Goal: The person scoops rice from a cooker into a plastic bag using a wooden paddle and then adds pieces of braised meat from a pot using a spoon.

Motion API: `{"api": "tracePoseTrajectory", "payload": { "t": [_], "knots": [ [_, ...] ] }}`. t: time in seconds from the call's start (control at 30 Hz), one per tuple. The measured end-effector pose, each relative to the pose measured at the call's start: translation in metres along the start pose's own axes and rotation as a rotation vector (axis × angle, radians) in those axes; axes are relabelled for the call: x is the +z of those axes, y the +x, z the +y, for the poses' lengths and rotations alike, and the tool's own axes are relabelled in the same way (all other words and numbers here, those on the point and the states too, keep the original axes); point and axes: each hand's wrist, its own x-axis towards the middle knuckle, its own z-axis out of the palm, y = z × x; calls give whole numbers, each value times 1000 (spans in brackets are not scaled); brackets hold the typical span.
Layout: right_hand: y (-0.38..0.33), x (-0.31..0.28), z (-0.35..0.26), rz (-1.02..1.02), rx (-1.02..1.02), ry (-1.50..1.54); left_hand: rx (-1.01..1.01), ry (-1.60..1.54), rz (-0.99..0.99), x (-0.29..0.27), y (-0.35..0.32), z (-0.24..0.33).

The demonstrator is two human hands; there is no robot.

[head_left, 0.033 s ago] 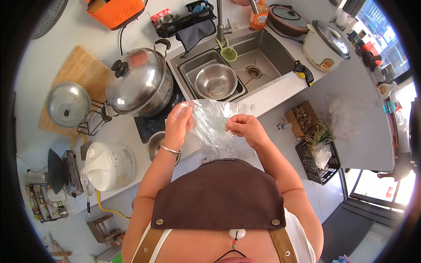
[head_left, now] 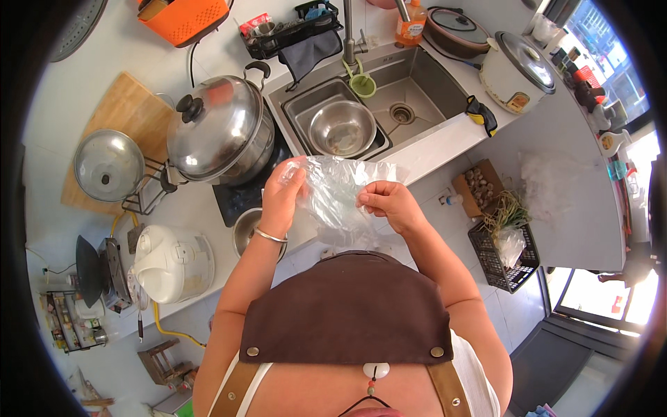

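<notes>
At the centre of the frame, the left hand (head_left: 283,198) pinches the upper left edge of a clear plastic bag (head_left: 337,198), fingers closed on the film, a metal bangle (head_left: 269,236) at the wrist. The right hand (head_left: 389,203) grips the bag's right edge the same way, thumb and fingers shut on it. The bag is stretched between both hands just above a brown apron (head_left: 347,309); its top edge runs left to right, and the crumpled body hangs toward the bottom of the frame.

Directly behind the bag, toward the top, lies a steel sink (head_left: 424,83) holding a steel bowl (head_left: 342,128) in an inner basin and a small green cup (head_left: 362,85) under the tap. To the upper left stands a large lidded steel pot (head_left: 215,132) on a dark cooktop. A wooden board (head_left: 128,115) and a round steel lid (head_left: 108,165) sit further left on the white desk (head_left: 451,142). A white rice cooker (head_left: 170,263) stands at lower left. A black crate (head_left: 504,257) of greens rests on the floor at right.
</notes>
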Motion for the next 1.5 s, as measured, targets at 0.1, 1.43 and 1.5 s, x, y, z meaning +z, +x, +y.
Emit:
{"api": "tracePoseTrajectory", "payload": {
  "t": [0.1, 1.43, 1.5],
  "knots": [
    [2, 0, 1, 31, 30, 145, 285, 298, 148, 10, 4, 0],
    [-60, -3, -16, 549, -1000, -1038, 71, 329, -556, 89, 2, 8],
    [-40, 5, -5, 476, -786, -1146, 212, 466, -578, 94, -1, 17]
  ]
}}
